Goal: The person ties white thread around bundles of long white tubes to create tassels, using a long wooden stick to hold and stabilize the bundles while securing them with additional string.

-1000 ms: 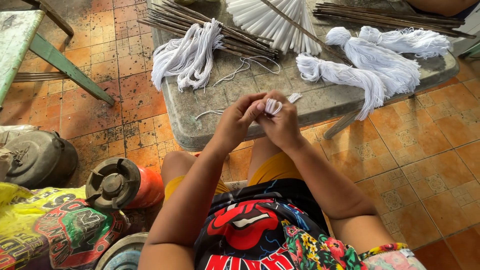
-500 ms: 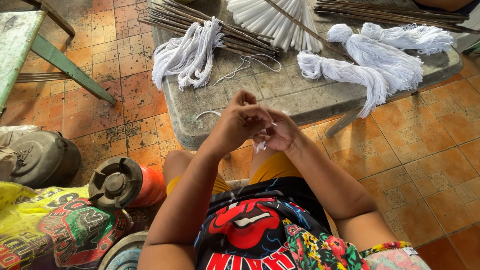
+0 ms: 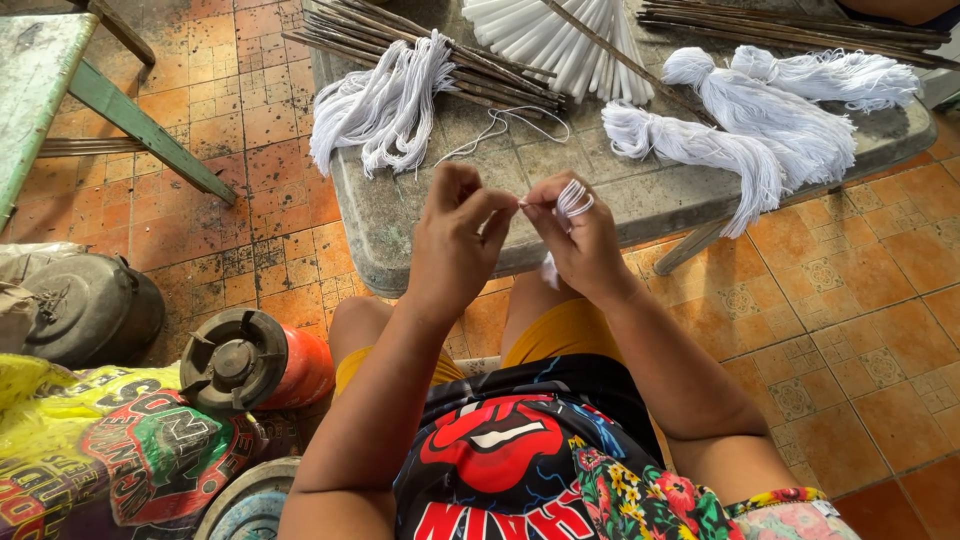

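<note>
1. Head cam: left hand [image 3: 455, 240] and right hand [image 3: 580, 240] meet above the grey table [image 3: 400, 230] edge, both pinching one white thread [image 3: 572, 197].
2. Thread loops over right fingers.
3. Loose white string bundles [image 3: 385, 100] lie behind.

At the top of the frame stands a low grey stone table [image 3: 400, 240] on an orange tiled floor [image 3: 850, 330]. On the table, in the upper middle, lies a bundle of thin dark sticks [image 3: 480, 60], and to the right of it a fan of white rods [image 3: 560, 40]. More dark sticks [image 3: 800, 25] lie at the upper right. At the upper left is a green wooden bench [image 3: 40, 90]. At the lower left stand an orange canister with a black cap [image 3: 250, 365], a dark metal pot [image 3: 90, 310] and a yellow printed bag [image 3: 90, 450].
</note>
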